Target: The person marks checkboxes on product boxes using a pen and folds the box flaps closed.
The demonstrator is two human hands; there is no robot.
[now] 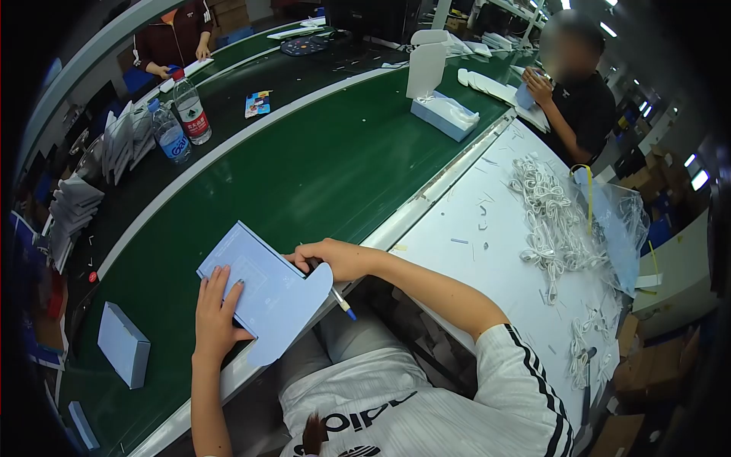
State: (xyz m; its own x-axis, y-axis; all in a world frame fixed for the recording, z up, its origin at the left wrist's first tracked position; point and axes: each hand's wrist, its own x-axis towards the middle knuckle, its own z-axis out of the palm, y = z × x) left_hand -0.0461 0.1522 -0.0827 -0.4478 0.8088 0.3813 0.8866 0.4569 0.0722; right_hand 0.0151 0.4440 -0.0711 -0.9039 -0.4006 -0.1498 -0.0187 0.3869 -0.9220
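A light blue flat carton box (263, 282) lies near the belt's front edge, with its rounded flap (301, 308) spread toward me. My left hand (217, 312) grips the box's left part, fingers across the top and thumb by the flap fold. At the right side, my right hand (331, 259) is closed, its fingers curled against the edge. A white pen-like stick with a blue end (345, 305) pokes out below that hand, partly behind the flap; it seems to be held in the palm. The right fingertips are partly hidden.
Blue boxes stand on the green belt (304, 175): one (126, 346) at left, an open one (445, 114) farther off. Bundled white cables (552, 221) cover part of the white table (457, 206). Two bottles (190, 107) stand beyond. A co-worker (582, 99) sits at right.
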